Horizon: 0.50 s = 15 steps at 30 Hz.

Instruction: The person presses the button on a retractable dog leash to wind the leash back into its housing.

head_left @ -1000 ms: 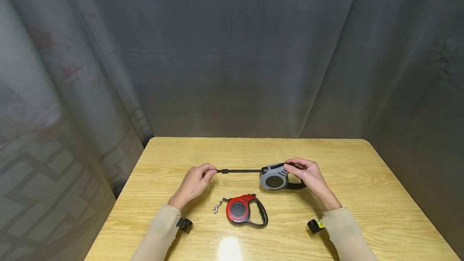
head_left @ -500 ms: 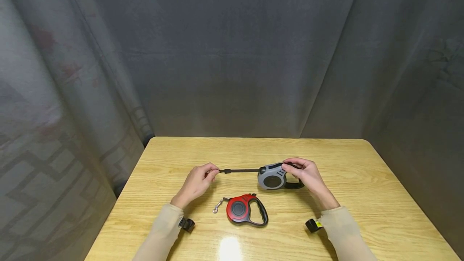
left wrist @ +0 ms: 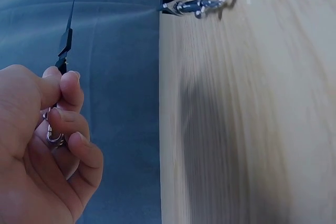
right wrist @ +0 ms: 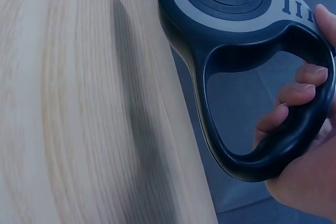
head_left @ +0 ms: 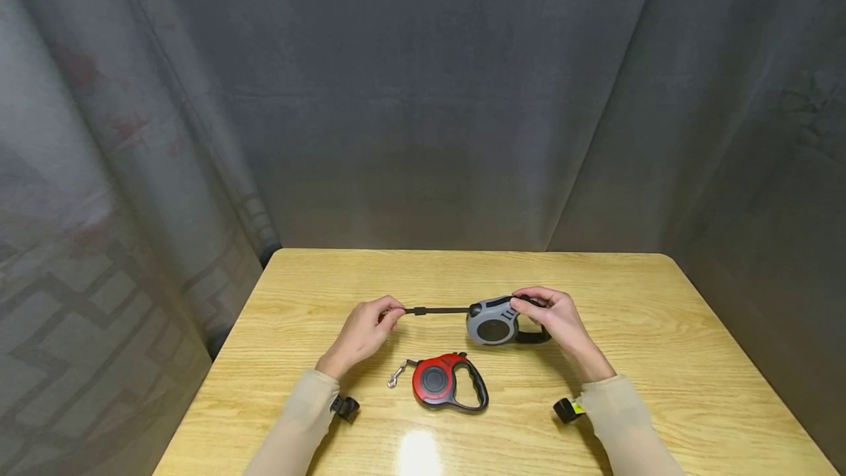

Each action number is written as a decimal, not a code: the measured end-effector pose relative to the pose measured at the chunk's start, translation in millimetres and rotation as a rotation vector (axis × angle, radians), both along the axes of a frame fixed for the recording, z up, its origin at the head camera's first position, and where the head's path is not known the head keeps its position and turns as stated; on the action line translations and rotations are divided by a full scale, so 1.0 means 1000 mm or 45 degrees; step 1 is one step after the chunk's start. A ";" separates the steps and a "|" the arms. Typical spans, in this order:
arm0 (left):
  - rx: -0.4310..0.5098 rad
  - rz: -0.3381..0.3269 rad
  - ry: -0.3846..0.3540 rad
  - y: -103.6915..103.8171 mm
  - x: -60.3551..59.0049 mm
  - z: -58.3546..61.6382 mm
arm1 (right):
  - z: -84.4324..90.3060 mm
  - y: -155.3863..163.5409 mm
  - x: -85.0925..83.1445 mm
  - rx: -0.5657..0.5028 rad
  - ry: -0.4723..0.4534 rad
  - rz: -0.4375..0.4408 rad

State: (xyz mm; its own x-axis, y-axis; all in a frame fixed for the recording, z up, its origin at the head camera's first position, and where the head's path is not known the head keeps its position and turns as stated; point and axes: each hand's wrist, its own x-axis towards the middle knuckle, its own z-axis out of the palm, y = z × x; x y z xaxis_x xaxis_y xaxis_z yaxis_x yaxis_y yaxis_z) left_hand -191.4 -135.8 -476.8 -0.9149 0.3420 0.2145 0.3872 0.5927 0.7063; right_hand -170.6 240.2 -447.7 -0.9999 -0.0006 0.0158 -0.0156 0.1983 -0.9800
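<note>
My right hand (head_left: 557, 316) grips the black handle of a grey retractable dog leash (head_left: 493, 322); in the right wrist view several fingers curl through the handle loop (right wrist: 252, 174). A black strap (head_left: 444, 311) runs straight from its casing leftward to my left hand (head_left: 365, 327). In the left wrist view, thumb and index finger pinch the strap's end, and the metal clip (left wrist: 54, 136) hangs within the curled fingers, partly hidden. Nearer me lies a red retractable dog leash (head_left: 434, 380) on the table, its silver clip (head_left: 394, 375) pointing left; neither hand touches it.
The wooden table (head_left: 661, 358) has rounded far corners, with a grey curtain (head_left: 410, 131) behind and at both sides. Black wrist cameras (head_left: 346, 409) are worn below each hand. A bright reflection shows near the front edge.
The grey leash and my right hand have shifted slightly left. My left hand has moved slightly right, so the stretch of strap between them is shorter. The red leash stays put.
</note>
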 end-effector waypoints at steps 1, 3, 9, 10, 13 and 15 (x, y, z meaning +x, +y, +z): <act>0.000 -0.002 0.003 0.001 0.000 0.000 | 0.000 0.000 0.000 -0.002 0.002 0.004; 0.001 -0.007 0.006 0.003 0.000 0.001 | 0.000 -0.001 0.000 -0.008 0.007 0.005; 0.003 -0.031 0.004 0.007 0.000 0.001 | -0.001 -0.005 -0.001 -0.025 0.015 0.025; 0.001 -0.035 0.006 0.007 0.000 0.001 | -0.001 -0.006 -0.001 -0.027 0.015 0.028; -0.001 -0.041 0.012 0.009 0.001 0.001 | -0.001 -0.006 -0.001 -0.028 0.016 0.024; 0.006 -0.049 0.022 0.011 0.000 0.001 | -0.001 -0.006 -0.001 -0.023 0.017 0.025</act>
